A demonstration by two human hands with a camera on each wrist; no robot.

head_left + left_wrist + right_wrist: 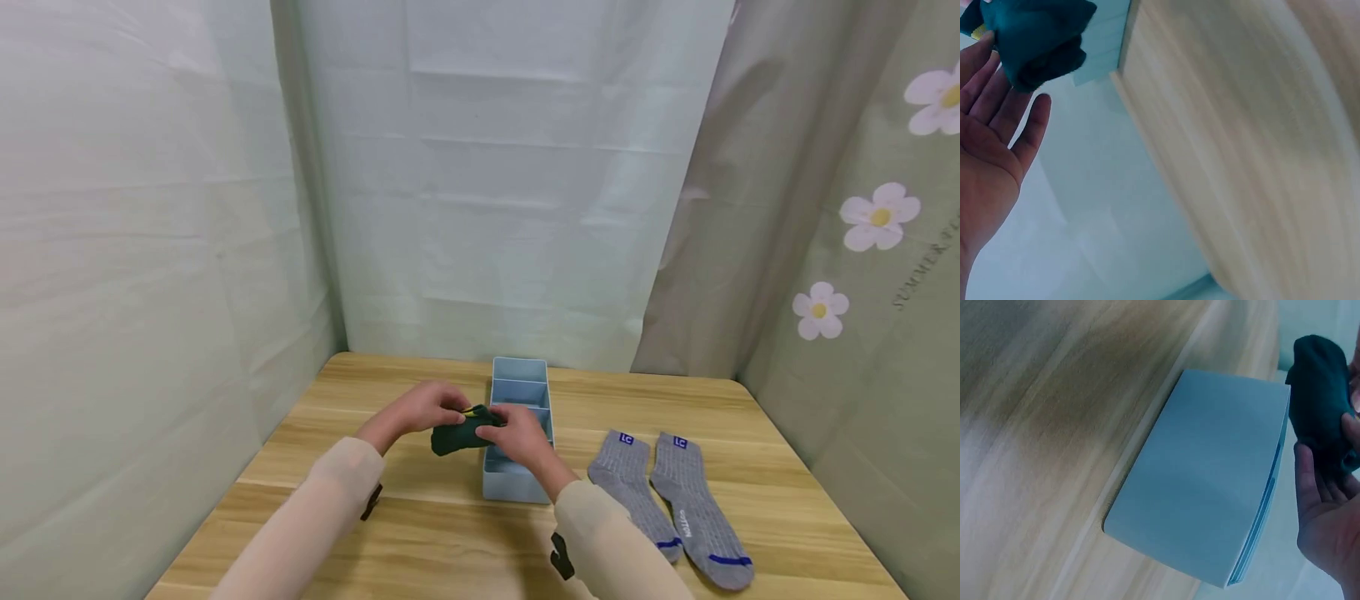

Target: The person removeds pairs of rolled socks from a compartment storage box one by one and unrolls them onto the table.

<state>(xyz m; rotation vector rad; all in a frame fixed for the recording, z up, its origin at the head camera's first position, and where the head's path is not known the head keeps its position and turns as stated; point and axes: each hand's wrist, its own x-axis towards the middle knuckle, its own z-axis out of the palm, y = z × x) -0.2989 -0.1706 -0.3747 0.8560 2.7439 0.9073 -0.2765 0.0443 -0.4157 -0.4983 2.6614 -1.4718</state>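
A dark green folded sock (453, 438) with a bit of yellow at its opening is held up between both hands. My left hand (429, 407) pinches its upper left edge between thumb and fingers. At the other end my right hand (521, 433) grips it, thumb on the near face. In the left wrist view the sock (1041, 37) looks bunched into a roll. The right wrist view shows the sock (1317, 387) beside the top rim of a light blue divided box (1204, 475), which stands on the table beneath the right hand.
Two grey socks (703, 508) with blue labels and toe stripes lie flat on the wooden table (420, 533), right of the box. A pale curtain (495, 208) hangs behind the table, with more curtain at both sides.
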